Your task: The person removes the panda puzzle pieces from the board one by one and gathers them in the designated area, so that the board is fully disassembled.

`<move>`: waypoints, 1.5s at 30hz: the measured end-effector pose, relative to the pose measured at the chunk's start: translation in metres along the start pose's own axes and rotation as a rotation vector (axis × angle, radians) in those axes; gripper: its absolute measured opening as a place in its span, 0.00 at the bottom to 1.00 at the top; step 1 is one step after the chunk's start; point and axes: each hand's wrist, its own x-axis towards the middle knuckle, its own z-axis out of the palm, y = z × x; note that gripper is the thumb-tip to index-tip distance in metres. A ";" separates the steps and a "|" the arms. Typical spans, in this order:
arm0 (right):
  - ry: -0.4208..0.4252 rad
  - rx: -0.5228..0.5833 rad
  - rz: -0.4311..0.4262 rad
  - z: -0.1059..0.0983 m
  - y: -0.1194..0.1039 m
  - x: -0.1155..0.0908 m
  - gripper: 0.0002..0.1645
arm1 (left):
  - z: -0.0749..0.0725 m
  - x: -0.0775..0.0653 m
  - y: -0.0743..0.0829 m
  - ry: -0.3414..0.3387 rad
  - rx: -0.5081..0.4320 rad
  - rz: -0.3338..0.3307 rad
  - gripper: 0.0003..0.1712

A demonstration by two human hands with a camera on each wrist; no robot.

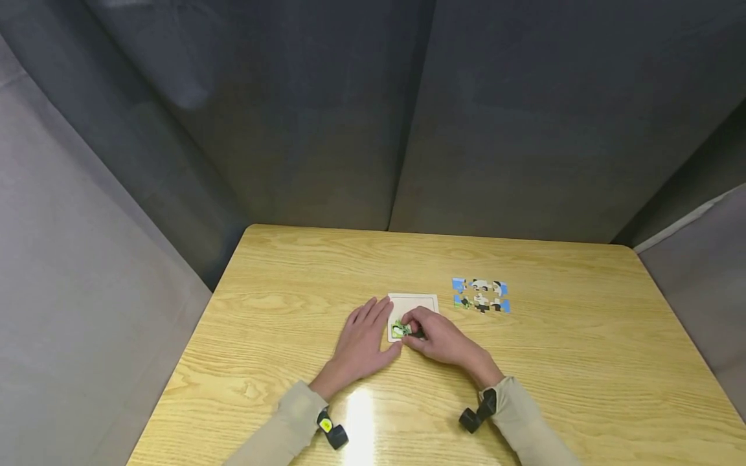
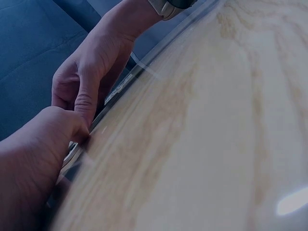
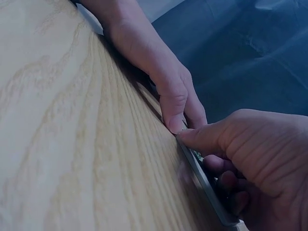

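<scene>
Wrist cameras sit nearest the lens, one black unit strapped at each beige cuff at the near edge of the wooden table (image 1: 583, 362).

Left hand (image 1: 361, 346): lies flat, fingers straight and together, pressing the table right at the left edge of the white puzzle tray (image 1: 421, 301). Thumb tip reaches the tray's near corner. Holds nothing.

Right hand (image 1: 440, 338): fingers curled, pinching a green puzzle piece (image 1: 399, 331) between thumb and fingertips, down at the tray's near-left corner. Right wrist view shows the thumb on the tray's rim, the piece partly hidden under it; cannot tell whether it is seated flat or tilted.

Both hands touch or nearly touch at that corner, left thumb just beside right thumb.

Loose puzzle pieces (image 1: 481, 295): a small cluster, blue, white and green, on the table just right of the tray, apart from both hands.

Dark grey fabric panels (image 1: 373, 116) stand behind and to both sides of the table.
</scene>
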 end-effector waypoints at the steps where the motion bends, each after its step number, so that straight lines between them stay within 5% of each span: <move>1: -0.005 0.004 0.004 0.000 0.000 0.000 0.17 | 0.000 0.000 0.000 -0.001 -0.001 -0.001 0.49; 45: 0.043 -0.001 0.060 -0.003 0.002 0.003 0.17 | 0.007 -0.001 -0.002 -0.006 0.048 -0.022 0.51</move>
